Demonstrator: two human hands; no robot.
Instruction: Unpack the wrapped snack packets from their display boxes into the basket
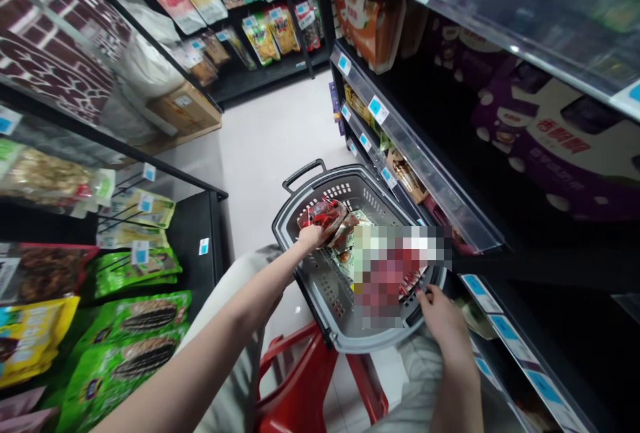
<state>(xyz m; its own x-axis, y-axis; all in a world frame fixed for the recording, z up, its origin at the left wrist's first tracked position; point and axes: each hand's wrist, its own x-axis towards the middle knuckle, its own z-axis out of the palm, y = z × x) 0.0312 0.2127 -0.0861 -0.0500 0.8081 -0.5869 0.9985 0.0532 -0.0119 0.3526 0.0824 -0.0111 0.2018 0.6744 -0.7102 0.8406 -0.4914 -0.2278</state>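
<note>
A grey plastic shopping basket [320, 286] rests on my lap in a shop aisle. My left hand [313, 236] reaches into it and is closed on a clear packet of red snacks [325, 213]. More packets lie in the basket; part of them is blurred out. My right hand [440, 313] grips the basket's near right rim, fingers curled over the edge.
Shelves line both sides: green and yellow snack bags [130, 326] at left, purple boxes [560, 133] and price tags at right. A red plastic stool [305, 379] is under me. The white aisle floor [270, 133] runs ahead to a far rack of hanging packets.
</note>
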